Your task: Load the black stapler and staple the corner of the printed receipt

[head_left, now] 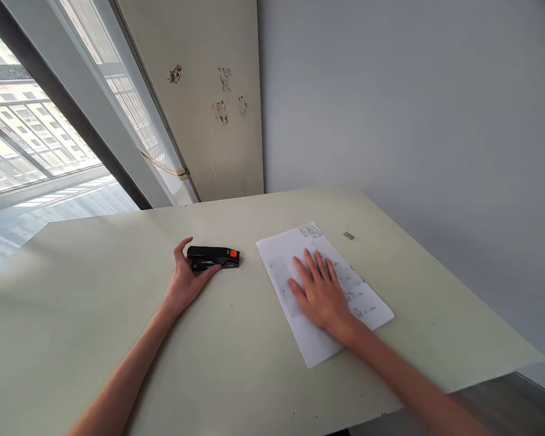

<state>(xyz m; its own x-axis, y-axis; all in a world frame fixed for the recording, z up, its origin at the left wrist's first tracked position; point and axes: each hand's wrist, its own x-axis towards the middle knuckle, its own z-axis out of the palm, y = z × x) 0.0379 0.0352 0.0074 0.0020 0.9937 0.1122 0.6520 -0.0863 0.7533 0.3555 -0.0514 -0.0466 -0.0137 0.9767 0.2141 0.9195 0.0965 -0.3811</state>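
Observation:
A black stapler (213, 257) with an orange square near its right end lies on the table. My left hand (186, 275) grips it at the left end, thumb along the near side and fingers curled round the far side. To the right lie sheets of paper (281, 260) with print and drawings, turned at a slant. My right hand (320, 293) rests flat on them with its fingers spread, covering part of the print. Beyond the paper's right edge is a small grey strip (349, 236), possibly staples.
The pale table (218, 363) has its far edge near a scuffed cream panel (213, 109) and a grey wall (390, 103). A glass door or window (40, 133) with a dark frame is at the left.

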